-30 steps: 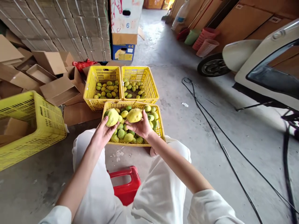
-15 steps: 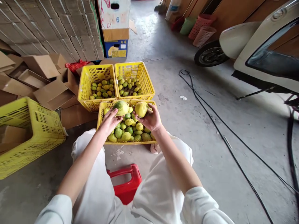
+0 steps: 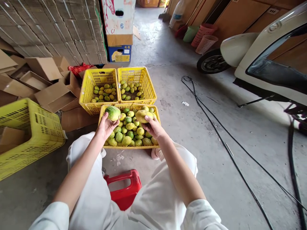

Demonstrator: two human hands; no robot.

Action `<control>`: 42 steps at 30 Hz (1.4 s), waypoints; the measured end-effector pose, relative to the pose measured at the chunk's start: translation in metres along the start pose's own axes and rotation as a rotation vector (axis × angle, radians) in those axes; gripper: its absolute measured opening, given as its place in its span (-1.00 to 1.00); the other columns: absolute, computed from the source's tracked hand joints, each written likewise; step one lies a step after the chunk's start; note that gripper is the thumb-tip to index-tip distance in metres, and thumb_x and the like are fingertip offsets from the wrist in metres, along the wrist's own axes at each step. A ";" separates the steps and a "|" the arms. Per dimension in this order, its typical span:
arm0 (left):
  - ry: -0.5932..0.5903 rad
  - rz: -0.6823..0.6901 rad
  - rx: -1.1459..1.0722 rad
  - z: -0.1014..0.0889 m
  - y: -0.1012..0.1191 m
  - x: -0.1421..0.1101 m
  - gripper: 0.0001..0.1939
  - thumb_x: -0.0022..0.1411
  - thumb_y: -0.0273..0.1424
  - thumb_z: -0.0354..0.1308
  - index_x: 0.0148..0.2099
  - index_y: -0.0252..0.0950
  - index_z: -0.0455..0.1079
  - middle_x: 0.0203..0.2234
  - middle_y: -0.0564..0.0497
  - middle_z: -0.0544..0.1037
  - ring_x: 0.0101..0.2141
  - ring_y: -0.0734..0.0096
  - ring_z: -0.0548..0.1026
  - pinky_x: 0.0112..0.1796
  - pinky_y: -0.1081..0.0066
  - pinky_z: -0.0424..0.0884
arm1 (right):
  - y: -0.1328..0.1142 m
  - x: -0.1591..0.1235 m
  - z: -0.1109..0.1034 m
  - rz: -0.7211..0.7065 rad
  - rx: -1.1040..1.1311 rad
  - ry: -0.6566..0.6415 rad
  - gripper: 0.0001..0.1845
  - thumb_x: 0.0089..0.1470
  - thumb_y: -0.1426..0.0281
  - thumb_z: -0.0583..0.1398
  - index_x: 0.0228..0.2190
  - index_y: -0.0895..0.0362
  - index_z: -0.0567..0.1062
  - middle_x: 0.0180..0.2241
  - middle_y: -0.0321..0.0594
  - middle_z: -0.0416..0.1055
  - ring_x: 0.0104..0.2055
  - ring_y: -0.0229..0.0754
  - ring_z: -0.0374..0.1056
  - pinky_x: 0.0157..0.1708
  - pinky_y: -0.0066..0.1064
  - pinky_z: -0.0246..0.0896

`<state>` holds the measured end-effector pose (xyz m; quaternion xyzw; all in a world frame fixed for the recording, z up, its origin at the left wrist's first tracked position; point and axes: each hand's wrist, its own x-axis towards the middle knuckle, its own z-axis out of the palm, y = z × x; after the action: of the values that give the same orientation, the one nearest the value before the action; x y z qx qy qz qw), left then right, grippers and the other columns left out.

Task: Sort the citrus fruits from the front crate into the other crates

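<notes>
My left hand [image 3: 105, 128] is closed around a green lemon [image 3: 113, 113] with yellowish patches, above the left part of the near yellow crate [image 3: 131, 147]. In my right hand [image 3: 154, 128] is a yellow lemon [image 3: 142, 116], gripped with the thumb on top and turned lengthwise across the crate. Below both hands, the near crate holds many green and yellow lemons [image 3: 130, 126]. Behind it stand a back left crate [image 3: 83, 95] and a back right crate [image 3: 153, 88], each with a layer of lemons at the bottom.
Left are a yellow-green crate [image 3: 45, 127], loose cardboard boxes [image 3: 52, 95] and stacked flat cardboard [image 3: 52, 28]. A red plastic stool [image 3: 124, 195] lies between my legs. Black cables [image 3: 216, 124] cross the floor at right, near a white scooter [image 3: 254, 57].
My hands have moved apart, the left one going left with the green lemon. The yellow lemon in my right hand has turned from end-on to sideways. The view has shifted slightly.
</notes>
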<state>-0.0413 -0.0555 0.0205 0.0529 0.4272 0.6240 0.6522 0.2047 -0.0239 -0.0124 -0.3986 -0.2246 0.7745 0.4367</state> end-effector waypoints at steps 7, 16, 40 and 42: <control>-0.080 0.039 0.088 -0.011 -0.020 0.011 -0.60 0.20 -0.28 0.56 0.02 -0.22 0.54 -0.13 -0.15 0.78 0.01 0.02 0.78 -0.21 0.38 0.66 | 0.005 0.012 0.014 0.005 -0.031 0.015 -0.46 0.34 -0.17 0.35 -0.05 0.04 0.54 -0.34 -0.25 0.56 -0.42 -0.14 0.45 -0.48 -0.34 0.51; -0.135 -0.031 0.079 -0.010 -0.026 0.009 -0.50 0.22 -0.27 0.59 0.14 -0.18 0.53 -0.09 -0.10 0.77 0.06 0.00 0.80 -0.05 0.26 0.78 | 0.002 0.009 0.031 0.051 0.129 -0.116 -0.66 0.34 0.05 0.37 -0.11 0.04 0.52 -0.31 -0.25 0.67 -0.53 -0.22 0.45 -0.60 -0.46 0.40; -0.210 -0.022 0.101 0.010 -0.023 0.001 -0.32 0.00 -0.54 0.52 0.21 -0.20 0.60 0.09 -0.19 0.80 0.34 -0.21 0.67 0.38 -0.09 0.60 | 0.016 0.000 -0.005 0.076 0.237 0.009 -0.58 0.09 0.43 0.46 -0.03 -0.01 0.51 -0.22 -0.25 0.70 -0.24 -0.12 0.69 -0.24 -0.37 0.76; -0.240 -0.042 0.132 0.008 -0.022 0.002 -0.30 0.01 -0.53 0.56 0.23 -0.19 0.60 0.08 -0.20 0.81 0.31 -0.25 0.69 0.31 -0.09 0.67 | 0.018 0.000 -0.010 0.071 0.225 0.027 -0.59 0.10 0.38 0.47 -0.04 -0.02 0.52 -0.22 -0.25 0.71 -0.25 -0.11 0.69 -0.27 -0.37 0.76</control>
<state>-0.0193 -0.0550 0.0115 0.1612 0.3873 0.5698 0.7066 0.2038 -0.0330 -0.0306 -0.3652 -0.1164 0.8043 0.4540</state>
